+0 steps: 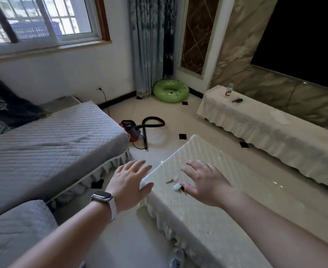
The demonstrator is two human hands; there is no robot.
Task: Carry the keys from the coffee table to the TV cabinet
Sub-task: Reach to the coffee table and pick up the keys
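Cream-covered coffee table (201, 215) — keys with white oval fob (177, 186) lie flat, seemingly untouched; right hand (204, 180) and left hand (129, 182) spread, empty.

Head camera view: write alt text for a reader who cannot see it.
Two open hands, left hand and right hand, hover over a cloth-covered coffee table, where the keys with a white fob lie just left of the right thumb. Across the tiled floor stands the covered TV cabinet; a grey sofa sits left.

bare floor (207, 120) toward TV cabinet (265, 128), vacuum (134, 130) aside left
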